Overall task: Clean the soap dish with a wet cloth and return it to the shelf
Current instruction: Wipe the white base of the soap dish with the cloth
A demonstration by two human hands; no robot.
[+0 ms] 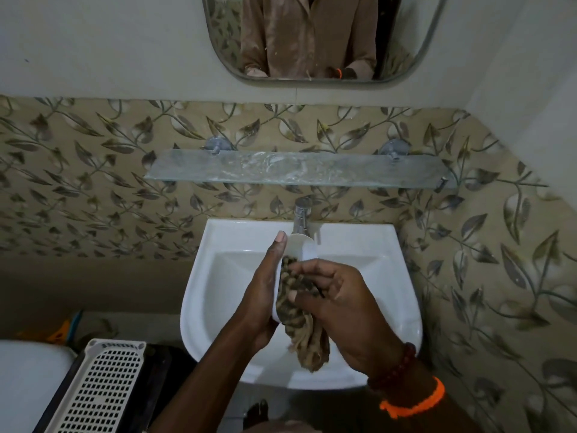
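Left hand (265,289) cups the dish (299,250) over the sink (402,295). Right hand (340,300) pinches the cloth (296,310), pressing it into the dish.

Two bare forearms reach in from the near edge, hands meeting mid-scene. The left hand (263,289) is held flat and upright, fingers pointing far. The right hand (335,303) curls closed, fingers pinching, wrist wearing bead and orange bands

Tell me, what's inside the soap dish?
A brown patterned cloth, pressed into the soap dish by the right hand. The left hand holds the dish. The cloth covers most of the inside, so anything beneath it is hidden.
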